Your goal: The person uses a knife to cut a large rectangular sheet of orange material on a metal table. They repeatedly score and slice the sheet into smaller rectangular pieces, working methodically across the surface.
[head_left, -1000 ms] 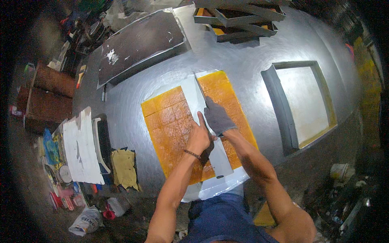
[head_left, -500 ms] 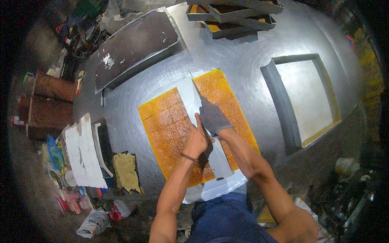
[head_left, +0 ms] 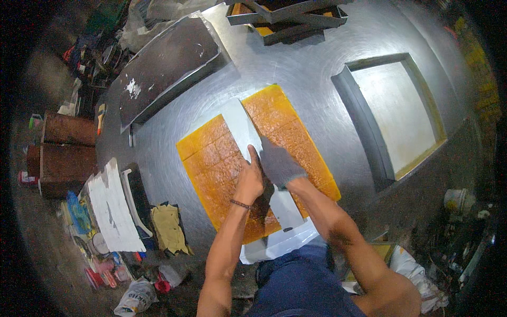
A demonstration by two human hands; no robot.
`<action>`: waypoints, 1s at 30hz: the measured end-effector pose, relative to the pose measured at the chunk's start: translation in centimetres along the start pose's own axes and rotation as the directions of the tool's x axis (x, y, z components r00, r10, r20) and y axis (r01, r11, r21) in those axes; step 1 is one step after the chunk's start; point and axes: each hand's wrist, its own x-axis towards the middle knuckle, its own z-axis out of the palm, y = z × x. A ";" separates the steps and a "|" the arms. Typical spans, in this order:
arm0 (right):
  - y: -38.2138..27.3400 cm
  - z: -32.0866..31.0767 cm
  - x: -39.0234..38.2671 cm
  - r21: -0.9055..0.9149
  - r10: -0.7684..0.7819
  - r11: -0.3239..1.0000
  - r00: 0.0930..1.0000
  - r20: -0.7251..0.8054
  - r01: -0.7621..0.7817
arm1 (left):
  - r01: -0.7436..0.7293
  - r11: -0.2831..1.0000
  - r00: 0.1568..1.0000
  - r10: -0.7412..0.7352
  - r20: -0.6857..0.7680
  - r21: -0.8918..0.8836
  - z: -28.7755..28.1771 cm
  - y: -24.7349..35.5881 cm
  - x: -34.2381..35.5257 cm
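Note:
An orange-yellow slab [head_left: 211, 174] with a glossy, bubbly top, scored with straight lines, lies on a white sheet [head_left: 272, 252] on the metal table. Lengthwise across it runs a long pale flat straightedge [head_left: 240, 122]. My left hand [head_left: 250, 182], bare, holds the straightedge down near its middle, index finger stretched along it toward the far end. Just to the right, my right hand [head_left: 282, 165] wears a grey glove and is closed at the straightedge's right edge. It grips a thin knife, whose handle is hidden and whose blade barely shows.
At the right stands a rectangular metal frame [head_left: 364, 132]; several more frames [head_left: 288, 21] are stacked at the far edge. A dark tray [head_left: 169, 63] is at far left. Nearer lie a brush [head_left: 101, 117], a white board [head_left: 115, 206] and a yellowish cloth [head_left: 168, 228].
My right hand has slid a little toward me along the straightedge; the blade tip no longer sticks out past the slab's far edge. The left hand stays on the straightedge. The whole view has shifted slightly.

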 end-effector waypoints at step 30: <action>1.1 -0.1 -3.9 0.015 0.107 0.994 0.991 0.075 -0.109 | 0.093 0.995 0.990 -0.097 0.106 0.038 0.4 -0.6 0.9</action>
